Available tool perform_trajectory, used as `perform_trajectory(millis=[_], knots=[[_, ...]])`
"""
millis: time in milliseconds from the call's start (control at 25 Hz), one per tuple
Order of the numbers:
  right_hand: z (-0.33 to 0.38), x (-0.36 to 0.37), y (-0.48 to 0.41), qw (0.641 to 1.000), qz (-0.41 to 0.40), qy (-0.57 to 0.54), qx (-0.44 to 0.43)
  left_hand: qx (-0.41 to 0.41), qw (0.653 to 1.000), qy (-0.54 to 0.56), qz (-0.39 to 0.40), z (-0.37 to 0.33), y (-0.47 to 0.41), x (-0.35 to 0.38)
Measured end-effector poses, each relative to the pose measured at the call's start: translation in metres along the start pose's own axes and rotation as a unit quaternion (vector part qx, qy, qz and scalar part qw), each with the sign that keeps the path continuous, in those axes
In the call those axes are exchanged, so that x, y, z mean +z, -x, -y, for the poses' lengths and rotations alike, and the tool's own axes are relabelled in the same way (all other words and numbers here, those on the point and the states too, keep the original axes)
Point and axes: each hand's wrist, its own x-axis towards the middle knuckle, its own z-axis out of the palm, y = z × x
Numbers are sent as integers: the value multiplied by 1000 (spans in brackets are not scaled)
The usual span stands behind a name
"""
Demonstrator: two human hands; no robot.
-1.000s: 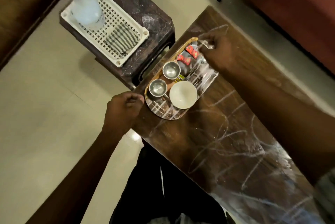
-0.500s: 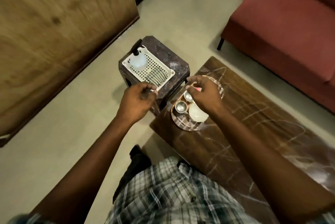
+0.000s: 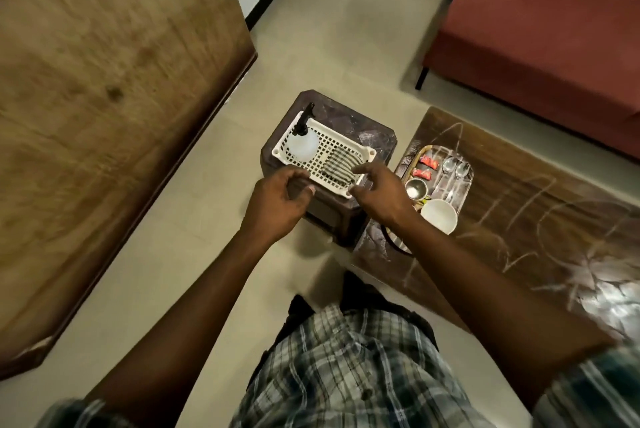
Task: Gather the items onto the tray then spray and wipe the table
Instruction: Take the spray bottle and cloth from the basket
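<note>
Both hands are out over the little stool (image 3: 367, 133) beside the table (image 3: 536, 202), a little apart from each other and, as far as I can see, holding nothing. The left hand (image 3: 278, 197) hangs at the near corner of the white basket (image 3: 370, 152) with its fingers loosely curled. The right hand (image 3: 379, 193) has its fingers stretched out and slack, the tips just over the near edge of the striped cloth (image 3: 341, 164).

That cloth lies folded in the basket's right half, and the spray bottle (image 3: 304, 145) stands in the left half with its black trigger head pointing away. The tray (image 3: 419, 153) sits on the table's near end and carries two red sachets (image 3: 425, 167), two spoons (image 3: 455, 167), a steel cup (image 3: 415, 189) and a white bowl (image 3: 439, 215). The gathering looks done to me, and the tabletop shows pale scribbled marks waiting to be wiped.

I'd expect the cloth to be light and limp. Pinched at one corner it will unfold and trail, so it would be better gathered up in the middle of the fold.

The bottle looks like smooth, rounded plastic, so the body could slip in the palm. The narrow neck under the trigger is the sure place to grip, and the left hand is the nearer one to it. The basket seems flimsy enough to shift if anything snags on it.
</note>
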Motion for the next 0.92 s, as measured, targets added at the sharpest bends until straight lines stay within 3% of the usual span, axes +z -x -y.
perform_trajectory(millis=[200, 400, 600, 760, 920], knots=[[-4, 27, -57, 999, 10, 28, 37, 32, 999, -11, 18, 19, -83, -7], [-28, 53, -130, 989, 73, 106, 72, -11, 1000, -20, 3, 62, -162, 1], [-47, 78, -195, 981, 103, 128, 108, -40, 994, -16, 98, 107, -216, 20], [-70, 93, -238, 973, 108, 156, 129, 14, 985, -28, 172, 129, -256, 45], [-87, 107, -252, 964, 97, 212, 129, 87, 978, -32, 185, 132, -287, 66]])
